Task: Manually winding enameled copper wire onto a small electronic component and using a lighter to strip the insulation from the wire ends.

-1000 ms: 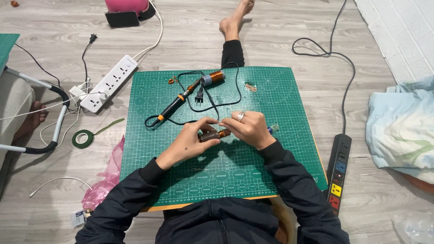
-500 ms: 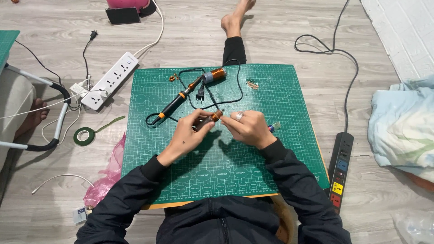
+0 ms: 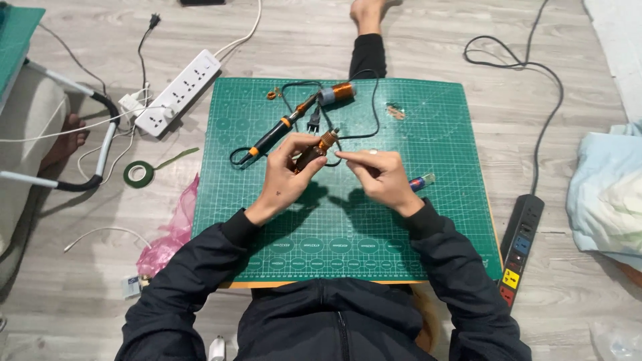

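Sitting on a wood floor [image 3: 428,40], a person in a dark jacket bends over a big green cutting mat [image 3: 348,220] that takes up the middle of the view. Off the mat's right edge lie a pale blue cloth [image 3: 605,200] and a black power strip [image 3: 520,247] with coloured buttons. Off its left edge are a white power strip [image 3: 178,92], a pink plastic bag [image 3: 170,230] and a small roll of green tape [image 3: 138,174]. Near the mat's far edge rests a soldering iron [image 3: 277,132] with a black and orange handle, its black cord looping close by, and a spool of copper wire [image 3: 338,92] just beside it. The left hand [image 3: 287,170] is closed around a small brown and copper part [image 3: 315,148], held up above the middle of the mat. The right hand [image 3: 374,175] is pinched narrow, fingertips right next to that part; what it pinches is too thin to see. A little blue and red thing [image 3: 421,180] lies on the mat just beside the right hand.
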